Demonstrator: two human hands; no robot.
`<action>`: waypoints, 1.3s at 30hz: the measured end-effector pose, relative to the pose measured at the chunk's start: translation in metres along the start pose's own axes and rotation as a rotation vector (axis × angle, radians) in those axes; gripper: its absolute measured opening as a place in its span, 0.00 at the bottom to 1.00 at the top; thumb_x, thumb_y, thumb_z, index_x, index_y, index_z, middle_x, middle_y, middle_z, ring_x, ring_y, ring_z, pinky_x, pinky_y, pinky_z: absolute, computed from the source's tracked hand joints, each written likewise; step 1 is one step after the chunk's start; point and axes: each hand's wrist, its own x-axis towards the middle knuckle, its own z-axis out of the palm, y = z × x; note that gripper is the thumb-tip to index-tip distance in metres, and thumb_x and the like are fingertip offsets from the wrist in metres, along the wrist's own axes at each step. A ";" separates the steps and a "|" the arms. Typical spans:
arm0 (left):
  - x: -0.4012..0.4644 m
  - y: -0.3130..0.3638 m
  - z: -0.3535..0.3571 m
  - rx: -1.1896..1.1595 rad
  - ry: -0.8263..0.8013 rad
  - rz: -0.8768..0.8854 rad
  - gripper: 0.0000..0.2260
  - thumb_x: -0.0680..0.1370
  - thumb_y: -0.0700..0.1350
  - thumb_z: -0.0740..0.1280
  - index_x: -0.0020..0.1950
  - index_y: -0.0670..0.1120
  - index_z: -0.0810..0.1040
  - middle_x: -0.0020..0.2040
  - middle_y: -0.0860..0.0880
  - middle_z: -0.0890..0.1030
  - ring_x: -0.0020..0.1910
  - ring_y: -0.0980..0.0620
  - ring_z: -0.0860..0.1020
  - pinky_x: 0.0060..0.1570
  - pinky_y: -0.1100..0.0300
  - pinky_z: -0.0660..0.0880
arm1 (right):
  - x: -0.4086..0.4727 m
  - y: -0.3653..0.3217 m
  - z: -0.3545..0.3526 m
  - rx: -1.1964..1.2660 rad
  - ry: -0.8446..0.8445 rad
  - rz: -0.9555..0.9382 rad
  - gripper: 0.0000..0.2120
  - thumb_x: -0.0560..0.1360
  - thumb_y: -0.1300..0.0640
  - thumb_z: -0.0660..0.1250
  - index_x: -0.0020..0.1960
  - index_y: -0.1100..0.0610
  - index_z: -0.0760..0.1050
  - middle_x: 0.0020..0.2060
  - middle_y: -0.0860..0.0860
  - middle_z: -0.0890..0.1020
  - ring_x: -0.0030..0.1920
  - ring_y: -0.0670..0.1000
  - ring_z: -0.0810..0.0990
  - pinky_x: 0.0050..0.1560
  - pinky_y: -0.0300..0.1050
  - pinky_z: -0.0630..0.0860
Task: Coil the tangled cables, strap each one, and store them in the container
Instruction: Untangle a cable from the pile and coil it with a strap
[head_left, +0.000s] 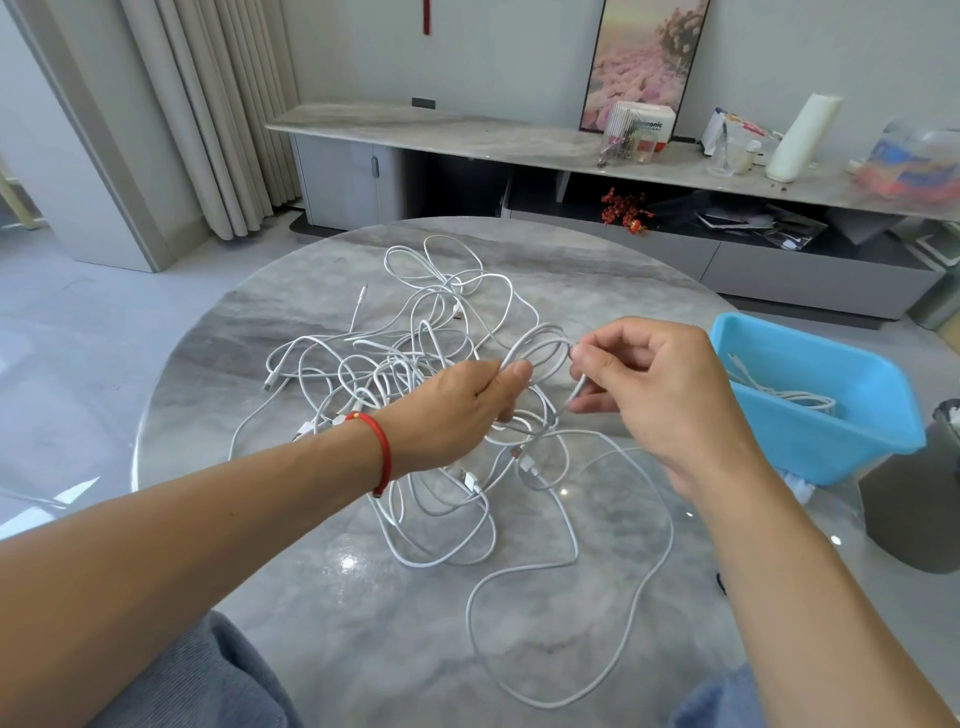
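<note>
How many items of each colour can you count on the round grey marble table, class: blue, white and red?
Blue: 1, the blue plastic container at the table's right edge.
White: 1 tangled heap of white cables; the separate cables cannot be counted.
Red: 1, the red cord bracelet on the left wrist.
Total: 3

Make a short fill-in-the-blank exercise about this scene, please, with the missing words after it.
1. Both hands hold a small coil of ____ cable.
2. The bin at the table's right edge is ____ in colour.
3. The left hand has a ____ cord on its wrist.
4. The right hand pinches the coil with its ____ and forefinger.

Missing words: white; blue; red; thumb
</note>
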 end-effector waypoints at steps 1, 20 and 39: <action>0.000 0.000 0.000 -0.021 -0.017 0.001 0.26 0.82 0.64 0.51 0.45 0.48 0.80 0.23 0.62 0.71 0.23 0.62 0.70 0.24 0.72 0.64 | -0.001 -0.001 0.003 0.086 0.015 0.029 0.06 0.78 0.62 0.73 0.43 0.55 0.84 0.33 0.53 0.85 0.32 0.53 0.86 0.44 0.53 0.86; -0.007 0.011 0.001 -0.147 -0.290 0.093 0.17 0.85 0.54 0.53 0.46 0.44 0.71 0.25 0.58 0.70 0.23 0.61 0.68 0.27 0.72 0.65 | -0.002 -0.002 0.012 0.309 -0.054 0.120 0.07 0.82 0.64 0.67 0.54 0.59 0.85 0.44 0.58 0.87 0.39 0.51 0.85 0.43 0.40 0.83; 0.010 0.022 -0.009 -0.960 0.193 -0.092 0.15 0.84 0.58 0.56 0.45 0.48 0.65 0.27 0.50 0.58 0.20 0.54 0.57 0.20 0.63 0.64 | -0.016 -0.002 0.023 -0.354 -0.673 0.044 0.11 0.82 0.49 0.65 0.48 0.53 0.84 0.40 0.42 0.87 0.47 0.52 0.84 0.56 0.56 0.79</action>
